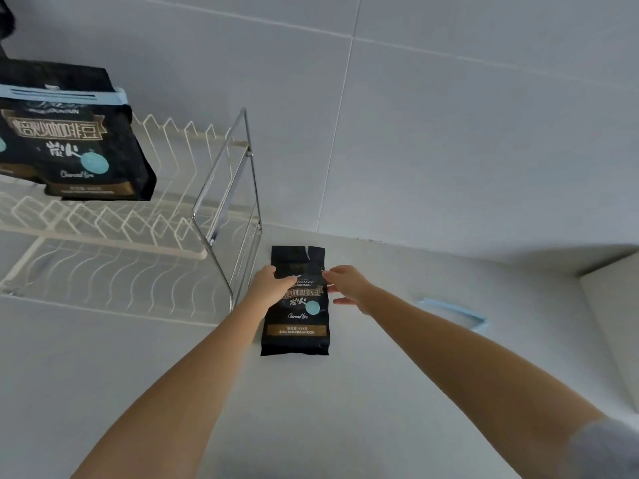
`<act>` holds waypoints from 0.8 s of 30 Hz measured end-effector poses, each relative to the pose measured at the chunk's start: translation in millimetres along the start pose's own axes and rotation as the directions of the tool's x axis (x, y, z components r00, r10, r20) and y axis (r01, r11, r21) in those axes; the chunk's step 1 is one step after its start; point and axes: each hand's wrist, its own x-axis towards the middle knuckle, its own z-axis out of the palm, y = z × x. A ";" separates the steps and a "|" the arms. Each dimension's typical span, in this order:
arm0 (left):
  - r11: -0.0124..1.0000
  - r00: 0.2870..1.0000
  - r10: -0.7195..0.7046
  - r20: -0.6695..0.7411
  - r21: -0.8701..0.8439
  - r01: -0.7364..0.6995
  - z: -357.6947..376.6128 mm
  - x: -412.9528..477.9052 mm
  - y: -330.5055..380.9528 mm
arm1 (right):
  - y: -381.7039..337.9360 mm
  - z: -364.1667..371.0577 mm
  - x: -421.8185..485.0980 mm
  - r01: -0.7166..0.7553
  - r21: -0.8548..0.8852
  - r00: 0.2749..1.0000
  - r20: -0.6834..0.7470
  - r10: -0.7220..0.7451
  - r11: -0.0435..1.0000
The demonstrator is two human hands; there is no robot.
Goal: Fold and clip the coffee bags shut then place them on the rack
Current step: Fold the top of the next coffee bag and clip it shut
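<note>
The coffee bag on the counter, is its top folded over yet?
Not folded: the coffee bag lies flat, top strip extended with a notch, both hands on it.

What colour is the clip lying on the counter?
Light blue; the clip shows best in the head view.

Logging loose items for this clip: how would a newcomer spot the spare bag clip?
Start at the wire rack on the left, then cross the white counter past the flat black coffee bag under both hands. The clip lies alone right of it: pale blue, long, thin, open, gripping nothing, unlike the clip on the racked bag.
</note>
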 end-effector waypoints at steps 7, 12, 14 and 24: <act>0.964 0.993 -0.103 0.052 -0.239 0.112 2.0 15.2 -5.5 | 0.4 11.4 20.8 -0.144 0.309 0.988 -0.008 0.154 0.940; 0.931 0.997 -0.056 0.058 -0.357 0.073 -3.5 11.4 3.8 | 4.6 -3.3 14.7 -0.089 0.329 0.996 0.044 0.079 0.940; 0.932 0.995 -0.018 0.095 -0.358 0.052 -5.6 5.6 8.4 | 7.6 -12.0 4.8 -0.026 0.273 0.997 0.077 0.005 0.962; 0.889 0.917 0.315 0.244 -0.413 -0.196 -7.0 -48.3 23.0 | 32.7 -48.0 -55.6 0.448 -0.190 0.861 -0.173 -0.479 0.874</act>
